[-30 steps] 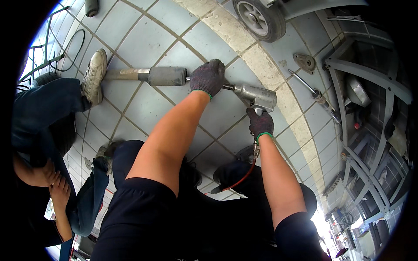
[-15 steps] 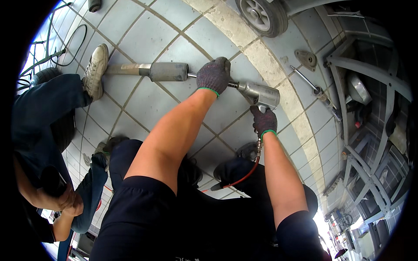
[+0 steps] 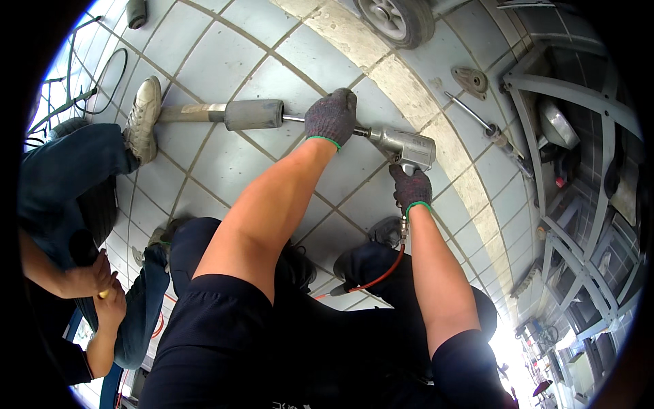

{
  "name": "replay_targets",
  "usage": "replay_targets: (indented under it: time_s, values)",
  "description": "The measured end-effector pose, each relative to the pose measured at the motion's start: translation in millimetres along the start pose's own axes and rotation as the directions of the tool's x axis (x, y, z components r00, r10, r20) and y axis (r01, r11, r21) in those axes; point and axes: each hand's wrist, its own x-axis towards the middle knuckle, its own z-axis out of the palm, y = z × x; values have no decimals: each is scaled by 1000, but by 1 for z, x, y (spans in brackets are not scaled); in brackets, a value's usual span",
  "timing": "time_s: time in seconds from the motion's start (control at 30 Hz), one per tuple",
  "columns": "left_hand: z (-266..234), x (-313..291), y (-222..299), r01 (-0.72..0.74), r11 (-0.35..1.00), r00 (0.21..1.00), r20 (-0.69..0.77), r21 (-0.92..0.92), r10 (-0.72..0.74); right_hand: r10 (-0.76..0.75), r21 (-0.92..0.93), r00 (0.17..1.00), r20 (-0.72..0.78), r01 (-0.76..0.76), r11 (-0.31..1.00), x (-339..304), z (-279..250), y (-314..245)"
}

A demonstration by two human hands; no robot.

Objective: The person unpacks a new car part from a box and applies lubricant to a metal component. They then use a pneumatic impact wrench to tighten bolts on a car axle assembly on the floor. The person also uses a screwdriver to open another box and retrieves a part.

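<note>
Nearer: knit-gloved hand (image 3: 332, 117), steel wrench (image 3: 407, 147)

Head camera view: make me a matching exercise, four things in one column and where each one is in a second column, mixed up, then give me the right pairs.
Things:
1. silver air impact wrench
2. grey cylindrical shock absorber
3. white sneaker
4. red air hose

Places:
A. lying on the grey floor tiles, its thin rod under the gloved left hand
B. hanging below the tool's grip, between the forearms
C. at the far left end of the grey cylinder
D. held by its grip in the gloved right hand

Pairs: 1-D, 2-A, 3-C, 4-B
</note>
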Motion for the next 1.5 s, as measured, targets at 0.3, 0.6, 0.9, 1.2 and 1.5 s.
replay_targets:
  time_s: [0.3,0.6,0.9,1.2,1.5]
  values:
    - [13,-2,56,38,994,998,46,-101,-33,101,198,994,43,-108,974,-11,-36,20]
    - [33,-23,79,-110,979,983,124,-171,132,151,395,987,45,-157,905,-15,-32,81]
    - [7,-32,65,29,998,934,355,61,-49,137,619,989,-51,-76,782,3,20,154]
    - [-13,-53,42,-11,990,947,321,143,-35,125,647,948,-293,100,756,38,94,209]
    - [-15,-84,-38,178,925,842,539,-336,33,486,478,739,-467,-251,842,34,86,165]
